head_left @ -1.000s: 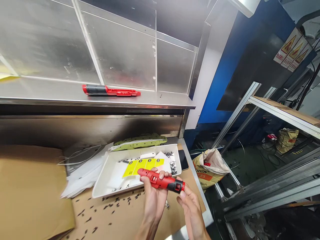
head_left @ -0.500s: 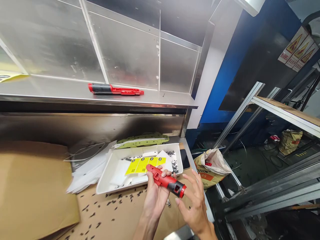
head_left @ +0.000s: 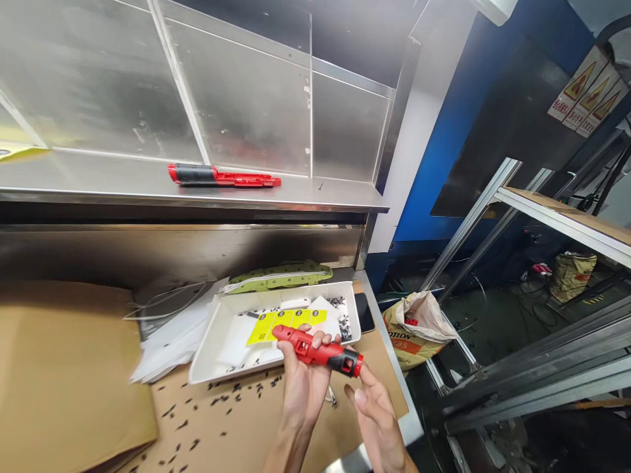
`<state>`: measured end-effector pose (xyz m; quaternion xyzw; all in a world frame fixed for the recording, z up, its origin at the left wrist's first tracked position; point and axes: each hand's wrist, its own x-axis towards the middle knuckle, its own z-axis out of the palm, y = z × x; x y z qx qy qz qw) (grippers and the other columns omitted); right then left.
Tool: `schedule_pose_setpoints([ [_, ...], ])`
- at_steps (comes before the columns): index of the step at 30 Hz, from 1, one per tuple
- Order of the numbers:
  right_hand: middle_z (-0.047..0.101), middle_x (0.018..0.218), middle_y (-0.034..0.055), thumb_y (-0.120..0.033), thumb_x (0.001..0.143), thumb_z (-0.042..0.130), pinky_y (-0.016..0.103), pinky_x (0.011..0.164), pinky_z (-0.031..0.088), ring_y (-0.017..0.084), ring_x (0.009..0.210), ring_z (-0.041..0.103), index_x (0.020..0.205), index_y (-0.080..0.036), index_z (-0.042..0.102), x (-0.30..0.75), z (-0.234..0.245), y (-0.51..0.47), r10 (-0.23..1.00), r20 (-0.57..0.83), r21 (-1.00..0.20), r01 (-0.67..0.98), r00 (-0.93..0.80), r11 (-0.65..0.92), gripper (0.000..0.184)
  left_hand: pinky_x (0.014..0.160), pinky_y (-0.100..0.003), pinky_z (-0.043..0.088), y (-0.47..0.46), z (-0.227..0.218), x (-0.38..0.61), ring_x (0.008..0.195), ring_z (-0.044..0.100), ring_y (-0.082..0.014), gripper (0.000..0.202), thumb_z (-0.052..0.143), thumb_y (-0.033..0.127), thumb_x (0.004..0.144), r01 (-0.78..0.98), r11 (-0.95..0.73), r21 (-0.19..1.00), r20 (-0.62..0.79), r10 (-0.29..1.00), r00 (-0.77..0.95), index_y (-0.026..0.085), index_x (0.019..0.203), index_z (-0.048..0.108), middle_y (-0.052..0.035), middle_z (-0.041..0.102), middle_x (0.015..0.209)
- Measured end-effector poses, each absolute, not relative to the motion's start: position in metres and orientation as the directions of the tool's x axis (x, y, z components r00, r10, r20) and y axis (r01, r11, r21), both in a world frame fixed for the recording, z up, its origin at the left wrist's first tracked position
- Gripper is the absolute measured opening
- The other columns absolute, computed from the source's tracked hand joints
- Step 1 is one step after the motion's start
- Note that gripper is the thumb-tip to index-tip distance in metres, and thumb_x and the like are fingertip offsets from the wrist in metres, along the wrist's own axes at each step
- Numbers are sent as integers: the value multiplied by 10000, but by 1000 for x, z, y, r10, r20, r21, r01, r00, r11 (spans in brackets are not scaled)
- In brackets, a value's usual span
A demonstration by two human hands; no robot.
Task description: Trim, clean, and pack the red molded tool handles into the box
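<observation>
My left hand (head_left: 306, 387) is wrapped around a red-and-black plastic tool housing (head_left: 320, 353), held tilted above the front edge of a white tray (head_left: 207, 364). Small rectangular openings show along the housing, and its black end points right. My right hand (head_left: 379, 417) is just below that end, its index finger reaching up to the red rim and its thumb apart from it; some of its other fingers are curled and partly hidden. Behind the housing, a yellow label sheet (head_left: 269, 328) lies in the tray among white papers and small dark parts (head_left: 346, 326).
Another red-and-black housing (head_left: 224, 176) rests on the metal shelf (head_left: 98, 174). Cardboard (head_left: 64, 368) fills the left side, beside white sheets (head_left: 167, 345). Small black bits (head_left: 194, 443) are scattered over the worktop. A phone (head_left: 363, 313) and an open sack (head_left: 417, 328) are at the right.
The housing has turned closer to level and shifted slightly left in my left hand. My right hand has moved lower, its fingers drawing in from a wider spread.
</observation>
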<state>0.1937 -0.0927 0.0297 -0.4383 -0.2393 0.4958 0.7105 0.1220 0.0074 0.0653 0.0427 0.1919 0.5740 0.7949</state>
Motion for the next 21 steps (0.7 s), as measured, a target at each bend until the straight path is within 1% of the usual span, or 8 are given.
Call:
schedule_pose_setpoints([
  [3,513,1453,47,-558,754,701,484,1202,173,296,1452,277,1220,-289,678,199,30,-92,913,53,-963,-221,404,154,538,760,-352,598,7,63,122,643,598,-153,443,356,476,969,-892,352,285,-261,923,281,199,812,665,16,535,621],
  [6,495,1468,52,-487,812,660,521,1205,120,310,1472,212,1264,-278,649,207,33,-93,903,208,-976,135,375,169,499,748,-345,604,6,63,121,641,605,-153,506,255,435,994,-888,370,274,-273,915,298,192,831,669,6,541,618],
  [10,477,1481,16,-308,804,680,564,1185,173,342,1471,196,1326,-320,591,217,38,-94,902,343,-857,481,262,186,529,807,-386,601,6,64,120,635,602,-151,507,269,435,993,-885,395,247,-285,902,323,181,823,673,7,544,615],
  [14,470,1484,-11,-241,771,710,624,1178,120,370,1471,178,1334,-364,573,221,42,-96,895,396,-713,683,206,158,593,863,-417,586,8,62,119,626,597,-136,540,215,385,1011,-882,427,202,-280,888,365,156,821,665,10,537,612],
  [16,488,1470,-7,-221,787,682,635,1173,131,361,1467,200,1305,-355,598,219,39,-97,883,416,-695,702,218,154,541,880,-404,578,10,60,119,623,602,-124,540,198,366,1016,-883,435,175,-270,884,381,144,833,655,12,535,620],
  [18,507,1455,24,-249,808,657,623,1170,182,347,1458,239,1302,-318,601,216,32,-98,864,421,-764,621,275,175,502,891,-386,572,11,59,119,624,609,-114,534,193,357,1018,-889,431,156,-256,887,385,135,850,648,14,536,630],
  [19,501,1461,41,-290,822,649,610,1170,203,341,1456,249,1311,-298,595,214,28,-98,861,401,-825,531,313,191,493,889,-380,572,12,59,119,622,611,-111,536,190,359,1019,-893,424,151,-249,890,381,134,855,647,14,537,630],
  [21,458,1494,63,-407,840,632,575,1175,229,331,1453,267,1331,-267,582,208,19,-97,874,313,-940,250,372,230,513,871,-372,578,12,60,119,615,613,-112,551,181,379,1016,-901,406,154,-240,900,364,141,857,652,15,537,624],
])
